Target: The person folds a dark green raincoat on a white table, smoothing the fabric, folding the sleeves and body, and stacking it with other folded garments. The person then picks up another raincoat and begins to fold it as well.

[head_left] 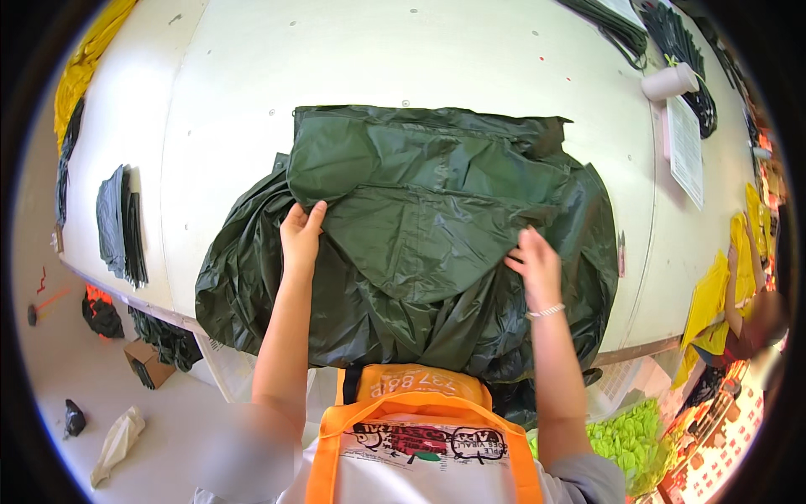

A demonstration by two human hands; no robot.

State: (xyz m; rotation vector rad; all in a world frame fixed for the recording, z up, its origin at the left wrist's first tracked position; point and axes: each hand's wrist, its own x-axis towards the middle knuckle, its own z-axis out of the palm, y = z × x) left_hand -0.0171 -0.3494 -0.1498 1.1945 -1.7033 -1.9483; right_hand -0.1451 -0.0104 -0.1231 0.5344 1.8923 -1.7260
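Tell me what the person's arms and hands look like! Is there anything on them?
Both forearms are bare, with no gloves on the left hand or the right hand. A thin pale beaded bracelet circles the right wrist. A short grey sleeve shows at the right upper arm. The left wrist carries nothing.

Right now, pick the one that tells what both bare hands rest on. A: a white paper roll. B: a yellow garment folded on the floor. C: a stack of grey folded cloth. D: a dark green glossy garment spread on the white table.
D: the left hand and the right hand both lie flat on the dark green garment, which is spread over the white table.
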